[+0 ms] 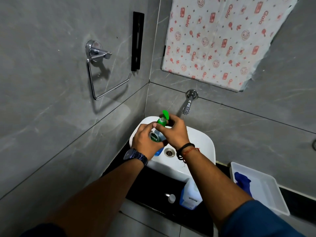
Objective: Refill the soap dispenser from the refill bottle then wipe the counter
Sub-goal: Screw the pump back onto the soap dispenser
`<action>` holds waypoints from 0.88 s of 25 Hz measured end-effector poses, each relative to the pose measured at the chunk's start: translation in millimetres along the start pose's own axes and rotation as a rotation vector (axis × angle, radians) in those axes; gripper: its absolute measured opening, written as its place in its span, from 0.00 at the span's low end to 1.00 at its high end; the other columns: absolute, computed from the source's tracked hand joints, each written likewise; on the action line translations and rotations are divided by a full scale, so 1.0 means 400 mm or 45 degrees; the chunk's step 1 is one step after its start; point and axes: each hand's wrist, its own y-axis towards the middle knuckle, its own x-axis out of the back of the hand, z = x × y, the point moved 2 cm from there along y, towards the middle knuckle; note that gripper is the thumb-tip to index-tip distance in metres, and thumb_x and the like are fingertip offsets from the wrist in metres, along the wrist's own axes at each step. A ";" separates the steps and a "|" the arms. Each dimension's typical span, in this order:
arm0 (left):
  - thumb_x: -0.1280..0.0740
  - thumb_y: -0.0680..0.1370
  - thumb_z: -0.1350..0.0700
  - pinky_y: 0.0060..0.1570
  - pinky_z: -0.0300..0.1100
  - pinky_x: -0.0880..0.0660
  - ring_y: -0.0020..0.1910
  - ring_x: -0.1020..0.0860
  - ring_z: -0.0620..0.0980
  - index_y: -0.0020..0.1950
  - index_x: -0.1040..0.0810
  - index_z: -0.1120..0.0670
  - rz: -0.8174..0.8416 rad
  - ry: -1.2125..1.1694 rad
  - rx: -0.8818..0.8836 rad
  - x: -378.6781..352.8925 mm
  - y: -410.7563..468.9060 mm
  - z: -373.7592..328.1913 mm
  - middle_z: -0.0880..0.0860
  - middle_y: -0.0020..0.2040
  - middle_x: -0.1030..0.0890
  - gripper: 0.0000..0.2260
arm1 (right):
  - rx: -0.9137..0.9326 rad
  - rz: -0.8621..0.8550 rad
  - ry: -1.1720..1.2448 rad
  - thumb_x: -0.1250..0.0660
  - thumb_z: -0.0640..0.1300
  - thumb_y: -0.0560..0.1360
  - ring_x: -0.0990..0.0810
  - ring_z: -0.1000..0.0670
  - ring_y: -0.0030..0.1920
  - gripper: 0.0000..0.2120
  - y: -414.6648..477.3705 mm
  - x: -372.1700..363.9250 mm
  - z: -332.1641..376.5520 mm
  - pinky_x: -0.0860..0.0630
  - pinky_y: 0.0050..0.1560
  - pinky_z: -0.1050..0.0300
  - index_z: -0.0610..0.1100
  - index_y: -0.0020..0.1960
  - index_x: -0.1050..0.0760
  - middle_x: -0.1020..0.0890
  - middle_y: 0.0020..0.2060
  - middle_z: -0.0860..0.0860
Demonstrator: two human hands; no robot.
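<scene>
Over the white sink (203,142) I hold a clear soap dispenser (158,140) with blue liquid and a Dettol label. My left hand (145,142) is wrapped around its body. My right hand (172,132) grips the green pump top (163,119) at the neck. The refill bottle (190,195), clear with blue liquid and no cap on, stands on the black counter (150,187) in front of the sink. Its small white cap (171,198) lies on the counter just to the left. A blue cloth (243,183) lies in a white tray (266,190) at the right.
A chrome tap (189,104) sticks out of the grey tiled wall above the sink. A chrome towel ring (102,72) and a black bracket (137,41) hang on the left wall. A patterned sheet (220,38) covers the wall behind the sink.
</scene>
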 end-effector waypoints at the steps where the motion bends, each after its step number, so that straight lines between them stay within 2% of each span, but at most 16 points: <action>1: 0.21 0.56 0.49 0.44 0.43 0.24 0.45 0.21 0.52 0.56 0.22 0.47 -0.008 0.006 0.012 0.001 -0.001 0.000 0.51 0.50 0.22 0.29 | 0.004 -0.005 -0.032 0.22 0.39 0.65 0.19 0.53 0.47 0.20 0.000 0.002 0.002 0.22 0.53 0.56 0.46 0.54 0.24 0.17 0.44 0.48; 3: 0.21 0.56 0.48 0.44 0.43 0.24 0.46 0.21 0.52 0.57 0.22 0.47 -0.031 0.023 0.045 0.002 -0.002 0.003 0.51 0.51 0.22 0.30 | 0.006 0.020 0.000 0.23 0.37 0.65 0.19 0.55 0.50 0.22 -0.001 0.001 0.005 0.22 0.53 0.55 0.48 0.55 0.26 0.17 0.47 0.49; 4: 0.21 0.56 0.48 0.45 0.43 0.24 0.47 0.22 0.53 0.57 0.23 0.48 -0.040 0.034 0.066 0.004 0.000 0.005 0.52 0.52 0.22 0.31 | 0.009 0.028 0.035 0.25 0.34 0.66 0.19 0.53 0.51 0.21 -0.001 -0.001 0.006 0.22 0.55 0.50 0.47 0.55 0.26 0.17 0.47 0.48; 6: 0.21 0.55 0.46 0.45 0.44 0.24 0.47 0.22 0.54 0.57 0.23 0.49 -0.047 0.064 0.093 0.007 0.002 0.007 0.52 0.52 0.22 0.31 | 0.013 -0.007 0.045 0.25 0.33 0.66 0.19 0.48 0.48 0.19 0.002 -0.004 0.004 0.22 0.54 0.45 0.44 0.53 0.25 0.17 0.45 0.45; 11: 0.21 0.56 0.48 0.44 0.45 0.23 0.47 0.21 0.54 0.57 0.24 0.48 -0.060 0.072 0.100 0.011 0.002 0.005 0.52 0.52 0.23 0.31 | 0.064 -0.038 -0.067 0.23 0.37 0.66 0.20 0.53 0.47 0.15 0.008 -0.016 0.010 0.21 0.52 0.50 0.46 0.49 0.24 0.19 0.42 0.51; 15: 0.21 0.56 0.48 0.42 0.44 0.24 0.47 0.21 0.55 0.58 0.24 0.49 -0.073 0.070 0.095 0.022 0.008 -0.003 0.52 0.53 0.23 0.32 | 0.056 -0.035 -0.078 0.22 0.38 0.65 0.21 0.52 0.44 0.16 0.018 -0.017 0.015 0.24 0.48 0.59 0.44 0.50 0.22 0.19 0.41 0.50; 18: 0.20 0.56 0.49 0.43 0.46 0.23 0.47 0.21 0.55 0.58 0.24 0.49 -0.081 0.059 0.103 0.027 0.009 -0.010 0.53 0.54 0.23 0.31 | 0.033 -0.033 -0.115 0.21 0.41 0.64 0.24 0.55 0.37 0.14 0.023 -0.020 0.016 0.25 0.43 0.58 0.42 0.47 0.21 0.20 0.37 0.51; 20: 0.20 0.56 0.49 0.42 0.45 0.24 0.46 0.21 0.56 0.57 0.23 0.50 -0.090 0.069 0.089 0.029 0.008 -0.016 0.53 0.53 0.23 0.31 | 0.024 -0.061 -0.173 0.21 0.46 0.63 0.24 0.53 0.40 0.16 0.026 -0.018 0.016 0.25 0.43 0.57 0.45 0.47 0.21 0.20 0.41 0.50; 22: 0.20 0.57 0.50 0.42 0.44 0.25 0.47 0.21 0.56 0.58 0.23 0.51 -0.086 0.074 0.085 0.031 0.009 -0.020 0.54 0.53 0.23 0.31 | 0.019 -0.027 -0.174 0.22 0.44 0.64 0.23 0.53 0.43 0.14 0.030 -0.019 0.014 0.26 0.45 0.58 0.44 0.48 0.20 0.19 0.45 0.49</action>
